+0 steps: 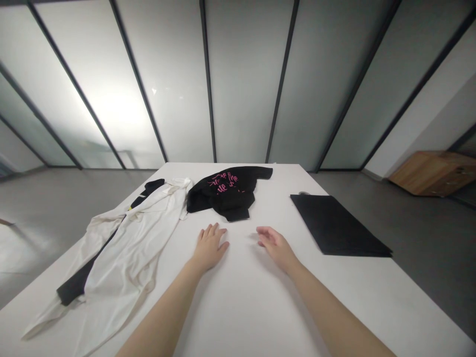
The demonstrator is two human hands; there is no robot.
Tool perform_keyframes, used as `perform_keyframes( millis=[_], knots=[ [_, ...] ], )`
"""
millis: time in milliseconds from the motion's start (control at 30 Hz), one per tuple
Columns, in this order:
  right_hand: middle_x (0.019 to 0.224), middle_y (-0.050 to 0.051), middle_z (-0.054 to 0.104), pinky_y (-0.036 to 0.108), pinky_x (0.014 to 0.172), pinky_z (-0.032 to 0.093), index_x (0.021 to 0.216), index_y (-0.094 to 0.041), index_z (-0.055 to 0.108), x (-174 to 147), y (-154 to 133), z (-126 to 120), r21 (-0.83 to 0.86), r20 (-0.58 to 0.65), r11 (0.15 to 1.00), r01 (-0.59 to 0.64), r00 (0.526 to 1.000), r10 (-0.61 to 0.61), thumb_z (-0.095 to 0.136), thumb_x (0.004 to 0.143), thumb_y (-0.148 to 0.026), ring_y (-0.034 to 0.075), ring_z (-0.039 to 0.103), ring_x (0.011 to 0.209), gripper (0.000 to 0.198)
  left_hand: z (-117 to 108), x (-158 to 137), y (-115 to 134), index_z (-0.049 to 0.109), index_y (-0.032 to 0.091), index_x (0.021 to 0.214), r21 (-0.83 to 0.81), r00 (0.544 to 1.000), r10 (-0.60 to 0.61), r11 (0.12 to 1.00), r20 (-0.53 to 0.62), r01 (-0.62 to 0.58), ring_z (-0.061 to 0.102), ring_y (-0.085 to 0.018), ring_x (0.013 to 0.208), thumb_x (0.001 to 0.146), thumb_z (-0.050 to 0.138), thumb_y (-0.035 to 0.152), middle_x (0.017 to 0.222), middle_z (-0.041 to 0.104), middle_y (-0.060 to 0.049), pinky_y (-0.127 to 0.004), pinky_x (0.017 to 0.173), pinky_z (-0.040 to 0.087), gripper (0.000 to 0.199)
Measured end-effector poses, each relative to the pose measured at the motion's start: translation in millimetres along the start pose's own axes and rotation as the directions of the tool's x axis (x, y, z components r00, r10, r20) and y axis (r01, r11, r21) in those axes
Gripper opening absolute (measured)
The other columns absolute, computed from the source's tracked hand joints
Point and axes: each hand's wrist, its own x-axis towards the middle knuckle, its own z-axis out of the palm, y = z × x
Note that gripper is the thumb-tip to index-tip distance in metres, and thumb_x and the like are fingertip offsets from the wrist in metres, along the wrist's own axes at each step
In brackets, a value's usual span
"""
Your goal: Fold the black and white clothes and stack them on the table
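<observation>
My left hand [211, 246] is palm down over the white table [238, 307], fingers apart, holding nothing. To its right, my right hand [274, 246] is turned partly sideways with loosely curved fingers and nothing in it. Just beyond both hands lies a black T-shirt [234, 198] with pink lettering, rumpled and partly folded over. Neither hand appears to touch it. Along the left side stretches a white long-sleeved shirt [126, 258], loosely spread. A dark garment [80, 280] shows from under it.
On the right side of the table rests a flat black board or folder [338, 223], with a small round grey object [304, 193] behind its far edge. A wooden cabinet [433, 173] stands on the floor at right. Frosted glass panels [245, 89] rise behind the table.
</observation>
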Motion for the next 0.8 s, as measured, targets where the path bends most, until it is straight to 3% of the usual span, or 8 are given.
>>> perform_keyframes(
  millis=[67,167,267,367,467,600,700,800],
  knots=[
    [0.127,0.011,0.070,0.046,0.104,0.053,0.118,-0.023,0.071,1.4,0.9,8.2,-0.199,0.042,0.972,0.125,0.992,-0.119,0.064,0.092,-0.038,0.028,0.066,0.117,0.030,-1.1,-0.7,2.3,0.057,0.027,0.147,0.028,1.000,-0.004,1.000,0.004,0.004,0.034,-0.039,0.155,0.100,0.056,0.037,0.166,0.042,-0.016,-0.064,0.123,0.026,0.048],
    [0.138,0.014,0.063,0.048,0.112,0.046,0.130,-0.022,0.068,5.4,-1.1,23.8,-0.491,0.111,0.828,0.269,0.963,-0.247,0.060,0.091,-0.026,0.030,0.058,0.130,0.040,-2.9,-1.9,4.8,0.056,0.028,0.148,0.050,1.000,-0.001,0.999,0.009,0.000,0.034,-0.038,0.155,0.100,0.055,0.038,0.166,0.042,-0.015,-0.063,0.123,0.026,0.048],
    [0.155,0.020,0.049,0.056,0.118,0.035,0.149,-0.021,0.057,13.0,-6.0,45.8,-0.709,0.063,0.668,0.227,0.963,-0.261,0.062,0.092,-0.025,0.038,0.044,0.145,0.058,-3.5,-2.5,5.1,0.056,0.028,0.148,0.054,1.000,-0.002,0.999,0.015,0.001,0.034,-0.038,0.155,0.101,0.055,0.038,0.167,0.041,-0.015,-0.063,0.123,0.026,0.048],
    [0.165,0.022,0.035,0.060,0.109,0.039,0.161,-0.029,0.042,26.6,-13.6,70.3,-0.785,-0.033,0.608,0.122,0.971,-0.238,0.066,0.093,-0.031,0.046,0.044,0.141,0.072,-1.7,-1.6,2.9,0.056,0.025,0.148,0.042,1.000,-0.007,0.999,0.008,0.007,0.035,-0.037,0.155,0.101,0.054,0.037,0.166,0.042,-0.015,-0.062,0.124,0.026,0.048],
    [0.161,0.025,0.039,0.058,0.098,0.045,0.162,-0.028,0.037,45.8,-21.2,86.7,-0.779,-0.136,0.627,0.031,0.967,-0.216,0.070,0.090,-0.037,0.047,0.047,0.134,0.079,1.6,0.6,-0.5,0.056,0.022,0.147,0.020,1.000,-0.019,1.000,-0.025,0.020,0.037,-0.035,0.154,0.100,0.055,0.036,0.163,0.046,-0.016,-0.059,0.125,0.027,0.049],
    [0.131,0.019,0.062,0.048,0.095,0.045,0.126,-0.025,0.067,64.1,-25.6,84.3,-0.651,-0.155,0.758,0.046,0.969,-0.192,0.057,0.096,-0.029,0.037,0.052,0.124,0.031,3.7,3.4,-3.2,0.058,0.020,0.144,-0.032,0.998,-0.045,0.999,-0.046,0.044,0.041,-0.035,0.152,0.099,0.055,0.033,0.160,0.050,-0.017,-0.059,0.124,0.028,0.047],
    [0.108,0.008,0.071,0.038,0.086,0.048,0.104,-0.025,0.068,61.7,-25.8,75.0,-0.550,-0.018,0.820,0.158,0.980,-0.200,0.052,0.100,-0.032,0.026,0.061,0.100,0.018,3.6,4.9,-3.4,0.059,0.020,0.141,-0.092,0.996,-0.034,0.995,-0.077,0.027,0.044,-0.036,0.149,0.097,0.058,0.033,0.156,0.054,-0.017,-0.060,0.123,0.029,0.047],
    [0.085,0.000,0.072,0.030,0.074,0.049,0.092,-0.024,0.069,50.7,-26.4,74.8,-0.433,0.227,0.856,0.282,0.953,-0.199,0.058,0.097,-0.038,0.019,0.064,0.079,0.019,2.9,6.7,-2.9,0.063,0.019,0.134,-0.169,0.987,-0.033,0.986,-0.155,0.007,0.055,-0.038,0.137,0.089,0.068,0.039,0.140,0.065,-0.018,-0.059,0.118,0.036,0.049]
  ],
)
